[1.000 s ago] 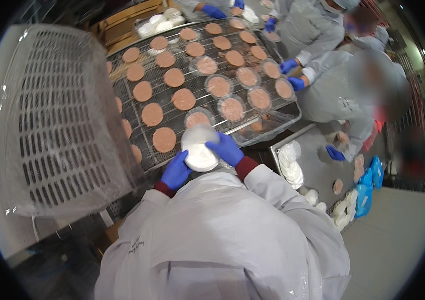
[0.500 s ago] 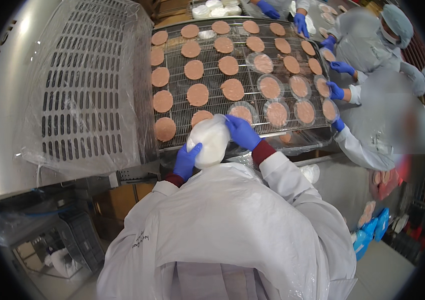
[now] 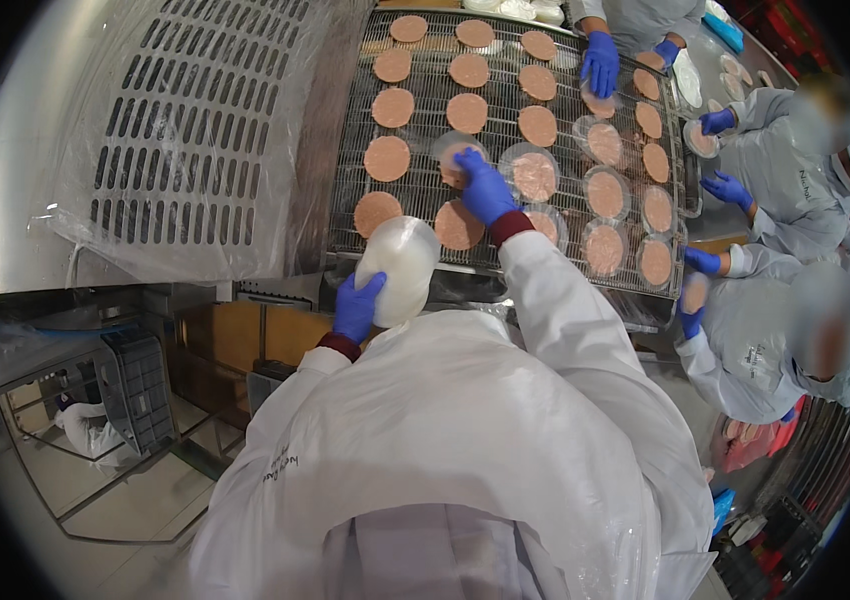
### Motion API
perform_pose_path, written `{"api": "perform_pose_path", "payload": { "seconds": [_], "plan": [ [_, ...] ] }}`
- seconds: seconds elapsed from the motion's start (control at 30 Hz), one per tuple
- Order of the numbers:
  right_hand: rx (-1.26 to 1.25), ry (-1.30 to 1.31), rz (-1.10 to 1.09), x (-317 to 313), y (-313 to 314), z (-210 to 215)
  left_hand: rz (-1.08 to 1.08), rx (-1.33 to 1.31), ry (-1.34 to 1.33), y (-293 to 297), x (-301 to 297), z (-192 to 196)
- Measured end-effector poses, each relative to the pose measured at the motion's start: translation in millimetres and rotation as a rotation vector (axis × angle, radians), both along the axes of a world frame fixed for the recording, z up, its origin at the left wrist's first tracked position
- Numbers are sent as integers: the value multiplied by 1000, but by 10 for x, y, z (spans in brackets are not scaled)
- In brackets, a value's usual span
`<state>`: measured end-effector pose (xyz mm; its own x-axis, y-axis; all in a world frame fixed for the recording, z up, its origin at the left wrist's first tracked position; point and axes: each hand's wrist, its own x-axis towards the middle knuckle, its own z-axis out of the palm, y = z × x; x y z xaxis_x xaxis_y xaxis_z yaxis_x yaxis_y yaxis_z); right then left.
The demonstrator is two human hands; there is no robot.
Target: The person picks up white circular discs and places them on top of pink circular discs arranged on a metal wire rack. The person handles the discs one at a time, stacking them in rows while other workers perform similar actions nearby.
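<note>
My left hand (image 3: 358, 308) grips the edge of a thick stack of round, whitish film discs (image 3: 401, 268), held at the near edge of a wire mesh conveyor (image 3: 415, 190). Over the belt reaches my right hand (image 3: 486, 188), its gloved fingers closed on a single clear film disc (image 3: 444, 150) that lies over a pink round meat patty (image 3: 452, 174). Nearer me is an uncovered patty (image 3: 458, 226), with another bare patty (image 3: 378, 214) to its left. A patty under film (image 3: 535, 176) lies right of my right hand. Both my hands wear blue gloves.
Rows of patties cover the belt, several topped with film on the right. A slotted metal cover (image 3: 190, 130) under plastic sheeting stands left. A co-worker's gloved hand (image 3: 600, 65) is over the far belt; other co-workers stand right. A grey crate (image 3: 138, 390) is lower left.
My right hand has left the stack and moved forward over the belt with one film disc, now on a patty. My left hand still holds the stack. The view has shifted.
</note>
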<state>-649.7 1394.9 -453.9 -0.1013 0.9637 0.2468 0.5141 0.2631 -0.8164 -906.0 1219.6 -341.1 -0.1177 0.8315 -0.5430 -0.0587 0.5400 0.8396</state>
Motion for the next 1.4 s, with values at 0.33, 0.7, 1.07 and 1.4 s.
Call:
{"api": "perform_pose_path", "payload": {
  "seconds": [0.33,0.7,1.07,1.4],
  "plan": [
    [-461,294,98,-132,-1203,891,-59,17,57,245,115,20],
    [-169,-787,47,12,-1368,405,51,-12,104,168,-263,-132],
    [375,-594,-16,-19,1213,-155,57,-16,120,196,-379,45],
    [-154,-300,189,-63,-953,552,83,-34,98,130,-529,-238]
  ]
}}
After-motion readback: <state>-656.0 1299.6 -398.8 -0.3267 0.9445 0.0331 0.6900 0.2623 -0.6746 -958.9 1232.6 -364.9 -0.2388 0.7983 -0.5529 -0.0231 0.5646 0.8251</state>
